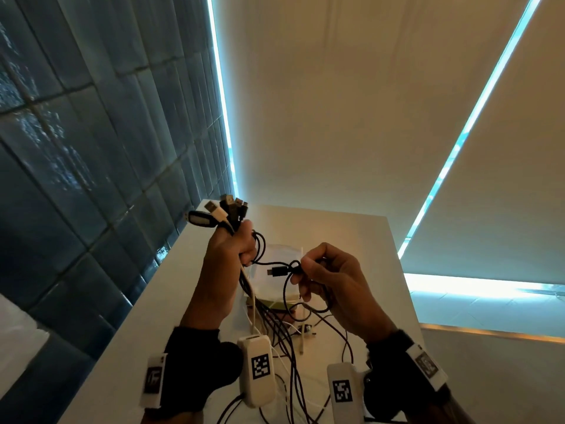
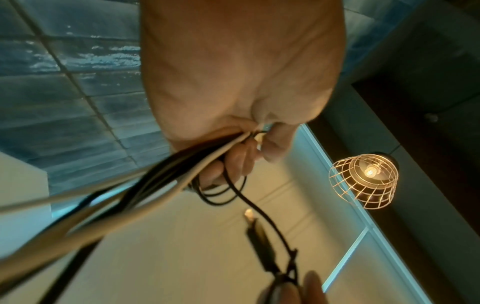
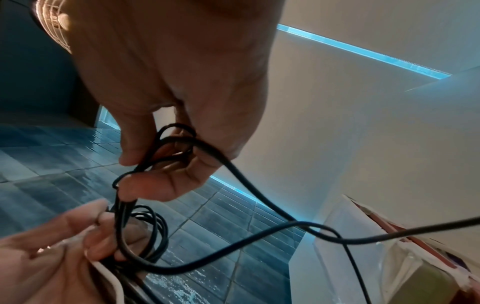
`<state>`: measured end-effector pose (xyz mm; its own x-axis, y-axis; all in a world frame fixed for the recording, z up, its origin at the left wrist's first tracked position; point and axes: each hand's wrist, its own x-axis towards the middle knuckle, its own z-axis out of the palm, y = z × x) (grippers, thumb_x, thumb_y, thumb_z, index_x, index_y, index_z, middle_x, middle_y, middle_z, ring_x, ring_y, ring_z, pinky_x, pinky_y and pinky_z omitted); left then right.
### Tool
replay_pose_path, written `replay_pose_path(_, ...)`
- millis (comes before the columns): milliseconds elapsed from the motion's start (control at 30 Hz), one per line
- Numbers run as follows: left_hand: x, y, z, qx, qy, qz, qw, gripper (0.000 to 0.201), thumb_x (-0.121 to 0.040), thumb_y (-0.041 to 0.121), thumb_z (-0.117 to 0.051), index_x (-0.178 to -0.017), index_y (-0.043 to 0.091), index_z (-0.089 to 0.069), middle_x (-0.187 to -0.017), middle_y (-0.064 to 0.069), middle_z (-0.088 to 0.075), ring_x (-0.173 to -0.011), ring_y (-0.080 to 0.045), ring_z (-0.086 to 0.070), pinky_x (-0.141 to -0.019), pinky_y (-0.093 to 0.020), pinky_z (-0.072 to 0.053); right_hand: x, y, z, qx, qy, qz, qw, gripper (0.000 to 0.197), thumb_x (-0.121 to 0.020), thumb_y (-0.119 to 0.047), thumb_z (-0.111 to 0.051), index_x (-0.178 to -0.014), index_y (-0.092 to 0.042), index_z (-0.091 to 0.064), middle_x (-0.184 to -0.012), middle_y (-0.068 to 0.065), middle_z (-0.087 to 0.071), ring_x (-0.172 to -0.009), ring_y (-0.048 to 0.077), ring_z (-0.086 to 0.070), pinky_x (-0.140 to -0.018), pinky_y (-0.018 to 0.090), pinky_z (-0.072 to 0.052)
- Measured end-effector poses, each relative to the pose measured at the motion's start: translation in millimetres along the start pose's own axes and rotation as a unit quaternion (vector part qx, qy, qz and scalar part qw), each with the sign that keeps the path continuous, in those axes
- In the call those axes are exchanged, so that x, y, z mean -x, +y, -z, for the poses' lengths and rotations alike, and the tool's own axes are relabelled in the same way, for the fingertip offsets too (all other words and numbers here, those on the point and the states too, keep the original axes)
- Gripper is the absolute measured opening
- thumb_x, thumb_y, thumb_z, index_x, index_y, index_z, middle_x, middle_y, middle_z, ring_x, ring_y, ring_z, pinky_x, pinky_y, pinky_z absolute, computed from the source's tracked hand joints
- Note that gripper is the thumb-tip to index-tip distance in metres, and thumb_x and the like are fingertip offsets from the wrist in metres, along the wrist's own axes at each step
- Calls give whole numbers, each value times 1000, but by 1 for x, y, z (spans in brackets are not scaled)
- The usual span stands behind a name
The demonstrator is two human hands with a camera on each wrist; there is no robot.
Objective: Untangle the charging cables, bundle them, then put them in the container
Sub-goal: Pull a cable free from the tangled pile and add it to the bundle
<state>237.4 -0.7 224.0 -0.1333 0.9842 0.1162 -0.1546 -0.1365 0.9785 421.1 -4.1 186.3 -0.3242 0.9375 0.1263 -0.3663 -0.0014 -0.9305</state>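
Note:
My left hand (image 1: 234,249) is raised above the white table (image 1: 351,240) and grips a bunch of black and white charging cables (image 1: 244,280). Their plugs (image 1: 223,209) stick up out of the fist, and the cords hang down onto the table. My right hand (image 1: 308,270) pinches a knot in a thin black cable (image 1: 290,269) between thumb and fingers, with a small black plug (image 1: 276,271) pointing left. In the right wrist view the black cable (image 3: 233,170) loops out of the right fingers. A white box-like container (image 1: 275,270) stands on the table behind the hands.
Loose black and white cords (image 1: 293,347) trail over the table toward me. A dark tiled wall (image 1: 91,148) runs along the left, pale blinds (image 1: 351,102) hang behind. In the left wrist view a lit wire-cage lamp (image 2: 363,176) hangs overhead.

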Motion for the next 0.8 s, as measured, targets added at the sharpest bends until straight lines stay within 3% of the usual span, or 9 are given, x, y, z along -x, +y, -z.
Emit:
replay_pose_path(100, 7, 1, 0, -109, -68, -30, 991, 30, -85, 27, -67, -75, 16, -42, -65, 1, -40, -62, -14, -41, -62, -26, -40, 0, -7, 0, 1, -4, 6, 1000, 13, -88, -13, -56, -86, 0, -55, -75, 23, -65, -55, 23, -59, -51, 28, -51)
replay_pose_path(200, 15, 3, -8, -109, -157, -11, 982, 31, -80, 33, -66, -78, 13, -43, -71, -4, -43, -68, -12, -50, -67, -18, -47, -4, -12, -1, 32, -29, 18, 999, 17, -89, -13, -57, -89, 3, -55, -71, 23, -63, -50, 22, -58, -47, 26, -50)
replay_pose_path(333, 15, 1, -11, -87, -219, 44, 971, 21, -82, 31, -58, -78, 14, -47, -70, 5, -52, -74, -7, -60, -74, -24, -50, -6, -18, -3, 67, -45, 34, 996, 21, -90, -19, -59, -91, 1, -55, -71, 26, -62, -46, 22, -56, -42, 25, -48)
replay_pose_path(433, 15, 1, -12, -81, -208, 77, 972, 14, -77, 30, -56, -88, 22, -56, -83, 7, -64, -90, -10, -66, -88, -31, -51, -5, -20, -4, 87, -49, 34, 994, 16, -90, -20, -57, -89, -4, -55, -72, 24, -65, -46, 22, -57, -42, 26, -48)
replay_pose_path(533, 16, 2, -13, -91, -195, 104, 971, 36, -75, 31, -53, -111, 27, -58, -108, -9, -67, -105, -20, -65, -95, -33, -49, -4, -22, -5, 118, -46, 36, 991, 11, -92, -16, -55, -90, -5, -54, -75, 22, -68, -50, 26, -61, -46, 30, -52)
replay_pose_path(633, 16, 2, -15, -114, -145, 88, 979, 16, -86, 24, -56, -102, 22, -59, -105, -20, -62, -100, -26, -64, -89, -33, -52, -4, -27, -7, 149, -43, 47, 987, 8, -92, -10, -54, -92, -2, -54, -78, 19, -71, -60, 31, -67, -52, 34, -55)
replay_pose_path(700, 15, 1, -16, -127, -111, 80, 982, 11, -95, 15, -52, -99, 23, -57, -103, -11, -62, -100, -19, -63, -90, -31, -50, -3, -29, -6, 168, -42, 61, 983, 4, -91, -2, -56, -92, 2, -55, -81, 17, -72, -65, 34, -68, -56, 35, -56)
replay_pose_path(800, 16, 0, -19, -130, -82, 70, 986, 13, -95, 15, -52, -107, 20, -55, -111, -4, -61, -111, -18, -59, -98, -31, -46, -2, -31, -6, 186, -31, 81, 979, 6, -85, 6, -61, -90, 7, -59, -80, 15, -72, -65, 30, -68, -58, 35, -56)
